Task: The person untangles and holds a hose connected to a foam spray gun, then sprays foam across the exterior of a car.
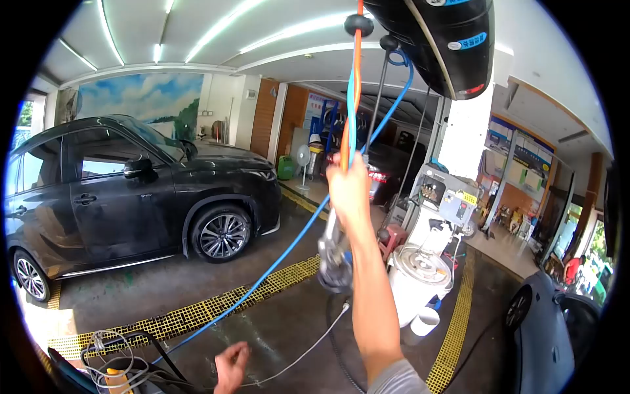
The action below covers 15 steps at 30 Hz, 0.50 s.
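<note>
My right hand (348, 187) is raised in the middle of the view, its fingers wrapped round an orange hose (357, 65) and a light blue hose (352, 121) that come down from overhead. Below the fist dangles a blurred metal tool with a dark round end (336, 269); its exact kind cannot be made out. Low and to the left, my left hand (231, 368) has its fingers curled in, and nothing shows in it. A thin grey cable (302, 354) runs along the floor close to that hand.
A black car (131, 197) stands at left, a grey-blue car (548, 328) at lower right. A blue hose (262, 279) slants across. Right of my arm are a white bucket (410, 302) and equipment cart (436, 197). A black reel housing (440, 46) hangs overhead; a cable-draped frame (121, 358) stands lower left.
</note>
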### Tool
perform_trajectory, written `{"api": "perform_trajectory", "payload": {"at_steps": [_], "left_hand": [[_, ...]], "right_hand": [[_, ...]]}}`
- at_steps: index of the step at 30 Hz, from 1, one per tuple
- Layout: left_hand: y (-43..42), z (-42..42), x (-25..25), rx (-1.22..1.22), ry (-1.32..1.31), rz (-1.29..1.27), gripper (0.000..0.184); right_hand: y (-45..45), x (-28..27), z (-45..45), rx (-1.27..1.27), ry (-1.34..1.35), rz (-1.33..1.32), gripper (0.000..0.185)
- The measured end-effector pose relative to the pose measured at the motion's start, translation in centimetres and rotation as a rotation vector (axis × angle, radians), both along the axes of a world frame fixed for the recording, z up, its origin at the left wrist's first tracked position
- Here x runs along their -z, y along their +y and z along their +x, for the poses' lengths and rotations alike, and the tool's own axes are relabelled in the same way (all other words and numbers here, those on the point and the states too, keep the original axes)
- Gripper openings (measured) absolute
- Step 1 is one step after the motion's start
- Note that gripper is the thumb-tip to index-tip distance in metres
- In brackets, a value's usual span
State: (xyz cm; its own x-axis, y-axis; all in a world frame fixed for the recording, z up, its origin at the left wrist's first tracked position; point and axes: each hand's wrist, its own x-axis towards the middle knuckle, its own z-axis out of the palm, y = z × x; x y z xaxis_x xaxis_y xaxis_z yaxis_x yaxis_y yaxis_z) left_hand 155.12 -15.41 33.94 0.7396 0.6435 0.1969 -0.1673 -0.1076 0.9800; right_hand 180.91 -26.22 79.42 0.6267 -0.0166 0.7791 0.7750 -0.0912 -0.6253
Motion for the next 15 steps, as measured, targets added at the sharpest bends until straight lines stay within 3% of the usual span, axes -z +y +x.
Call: {"api": "perform_trajectory", "payload": {"at_steps": [4,7,8,10,11,13,15], "left_hand": [[0.3,2.9,-11.6,-0.009,-0.269,0.166,0.022],[-0.5,5.3,-19.6,0.037,-0.480,0.236,0.025],[-1.0,6.2,-22.3,0.107,-0.551,0.258,0.030],[-2.5,9.3,-27.8,0.226,-0.645,0.300,0.045],[-3.3,11.5,-30.6,0.288,-0.625,0.198,0.056],[-4.2,16.2,-37.3,0.502,-0.607,-0.028,0.087],[-6.3,19.5,-45.2,0.617,-0.612,0.054,0.104]], "right_hand": [[-8.8,12.8,-6.5,0.104,0.112,-0.180,0.035],[-15.8,31.0,-8.6,0.174,0.148,-0.404,0.035],[-18.4,37.6,-10.4,0.201,0.319,-0.495,0.033],[-24.1,50.2,-14.2,0.365,0.580,-0.480,0.033],[-27.8,57.2,-14.9,0.440,0.673,-0.436,0.035],[-32.7,61.2,-22.3,0.340,1.002,-0.313,0.026],[-37.1,66.8,-28.4,0.405,1.174,-0.378,0.026]]}}
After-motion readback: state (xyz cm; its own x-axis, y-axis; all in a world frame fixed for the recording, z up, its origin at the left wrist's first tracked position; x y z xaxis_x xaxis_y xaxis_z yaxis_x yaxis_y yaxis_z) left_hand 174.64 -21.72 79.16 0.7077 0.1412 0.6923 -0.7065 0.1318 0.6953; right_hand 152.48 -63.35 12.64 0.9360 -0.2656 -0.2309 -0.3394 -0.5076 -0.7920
